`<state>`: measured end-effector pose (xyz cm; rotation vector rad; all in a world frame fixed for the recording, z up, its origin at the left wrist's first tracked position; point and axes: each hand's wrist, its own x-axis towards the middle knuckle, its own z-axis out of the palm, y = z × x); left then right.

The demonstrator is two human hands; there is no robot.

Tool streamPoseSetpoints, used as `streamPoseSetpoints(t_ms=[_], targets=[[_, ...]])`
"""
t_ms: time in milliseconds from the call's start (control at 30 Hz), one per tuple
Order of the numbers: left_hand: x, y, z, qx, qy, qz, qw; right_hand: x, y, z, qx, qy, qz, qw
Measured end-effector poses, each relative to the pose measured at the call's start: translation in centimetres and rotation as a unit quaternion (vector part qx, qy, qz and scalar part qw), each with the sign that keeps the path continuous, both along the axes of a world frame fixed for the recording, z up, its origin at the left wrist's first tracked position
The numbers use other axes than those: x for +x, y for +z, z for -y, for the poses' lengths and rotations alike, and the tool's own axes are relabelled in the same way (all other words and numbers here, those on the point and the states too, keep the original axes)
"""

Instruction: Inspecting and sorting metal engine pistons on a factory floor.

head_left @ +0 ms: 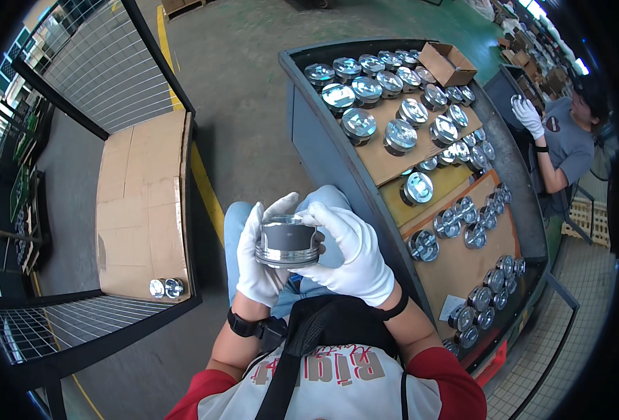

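Observation:
Between my two white-gloved hands, above my lap, is an engine piston [288,238] with a dark skirt and shiny ring grooves at its lower end. My left hand [259,262] grips its left side, thumb and fingers curled round it. From the right, my right hand [348,248] closes on it too, with fingers at its top edge and below the grooved end. Some of the fingers are hidden behind the piston. Nearest to my right hand on the bench is a piston [423,246] lying on its side.
A grey-rimmed bench [306,133] at my right bears many pistons, cardboard sheets [386,157] and an open carton [448,64]. At left, a wire-sided cart [141,189] lined with cardboard carries two pistons [166,288]. Beyond the bench a gloved co-worker [565,133] holds a shiny part.

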<state>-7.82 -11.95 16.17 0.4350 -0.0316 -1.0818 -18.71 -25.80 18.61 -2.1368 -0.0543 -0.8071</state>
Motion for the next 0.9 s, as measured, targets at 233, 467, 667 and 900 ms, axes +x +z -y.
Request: streamPoseSetpoints(t_ms=[233, 467, 667, 900], targets=[[-0.1, 1.2, 0.0, 0.089, 0.066, 0.041, 0.993, 0.0, 0.9, 0.2, -0.038, -0.016, 0.000, 0.999], [-0.2, 1.2, 0.1, 0.113, 0.086, 0.096, 0.985, 0.0, 1.0, 0.0, -0.104, -0.059, -0.029, 0.992], [-0.4, 1.2, -0.1, 0.149, 0.084, 0.165, 0.971, -0.1, 0.2, -0.3, -0.055, -0.043, -0.048, 0.996], [-0.3, 2.2, -0.4, 0.147, 0.136, 0.232, 0.952, -0.2, -1.0, -0.1, 0.008, -0.019, -0.052, 0.998]])
